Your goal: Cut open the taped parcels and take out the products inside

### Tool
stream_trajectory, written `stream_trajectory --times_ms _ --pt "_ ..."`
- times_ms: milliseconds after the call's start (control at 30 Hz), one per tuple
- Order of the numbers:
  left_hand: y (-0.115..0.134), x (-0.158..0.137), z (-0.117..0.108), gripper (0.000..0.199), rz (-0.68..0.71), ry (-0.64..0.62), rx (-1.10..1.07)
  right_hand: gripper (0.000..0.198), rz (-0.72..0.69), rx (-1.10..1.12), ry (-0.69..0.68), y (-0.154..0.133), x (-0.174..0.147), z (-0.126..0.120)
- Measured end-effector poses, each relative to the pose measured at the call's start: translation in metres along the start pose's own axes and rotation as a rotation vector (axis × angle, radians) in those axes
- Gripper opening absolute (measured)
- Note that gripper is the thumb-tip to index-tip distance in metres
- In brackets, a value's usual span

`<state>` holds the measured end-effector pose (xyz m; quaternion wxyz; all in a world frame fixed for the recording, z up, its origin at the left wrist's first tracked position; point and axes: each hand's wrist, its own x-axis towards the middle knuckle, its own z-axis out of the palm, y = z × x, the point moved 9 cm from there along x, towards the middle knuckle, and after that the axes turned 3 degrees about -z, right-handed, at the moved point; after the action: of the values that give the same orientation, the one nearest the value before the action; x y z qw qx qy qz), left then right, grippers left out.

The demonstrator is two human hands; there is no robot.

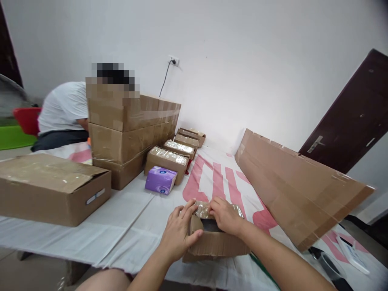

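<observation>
A small cardboard box point(221, 244) sits in front of me at the near edge of the cloth-covered table, with clear tape point(202, 210) shining across its top. Beside the tape a dark gap shows in the top, so the box is partly open. My left hand point(182, 230) grips the box's left corner, fingers over the upper edge and thumb against the front. My right hand point(226, 216) is closed at the taped top flap, its fingertips pinched at the flap's edge; what exactly lies under them is partly hidden.
Left stands a large box point(72, 202); behind it rise stacked cartons point(121, 141), with a person in white point(65, 107) beyond. A purple tissue pack point(160, 180) lies before a row of small boxes point(166, 159). Right are a cardboard panel point(297, 186) and a black tape roll point(332, 264).
</observation>
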<state>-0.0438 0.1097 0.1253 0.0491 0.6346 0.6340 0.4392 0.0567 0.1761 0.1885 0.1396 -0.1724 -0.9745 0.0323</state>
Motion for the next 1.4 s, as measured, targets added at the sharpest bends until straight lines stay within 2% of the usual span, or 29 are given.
stream_trajectory --times_ms 300,533,667,833,1033,1100,1400 --pt "0.001 -0.002 -0.001 0.061 0.009 -0.004 0.02 0.019 -0.102 0.031 -0.068 -0.001 -0.017 -0.01" --pt "0.002 -0.001 -0.003 0.06 0.014 -0.003 -0.001 0.018 -0.087 0.095 -0.072 -0.003 -0.037 -0.023" --pt "0.002 -0.001 -0.001 0.061 0.004 -0.032 -0.031 0.017 -0.037 0.163 -0.013 0.007 -0.06 -0.037" --pt "0.012 -0.003 0.004 0.059 0.063 -0.051 -0.081 0.015 0.076 0.242 0.095 0.025 -0.092 -0.046" --pt "0.013 -0.002 0.007 0.058 0.083 -0.034 -0.069 0.016 0.025 0.322 0.079 0.001 -0.104 -0.037" --pt "0.012 -0.002 0.007 0.057 0.08 -0.036 -0.063 0.017 0.041 0.361 0.1 0.001 -0.105 -0.034" --pt "0.012 -0.002 0.008 0.057 0.087 -0.053 -0.092 0.025 0.301 0.543 0.34 0.053 -0.138 -0.042"
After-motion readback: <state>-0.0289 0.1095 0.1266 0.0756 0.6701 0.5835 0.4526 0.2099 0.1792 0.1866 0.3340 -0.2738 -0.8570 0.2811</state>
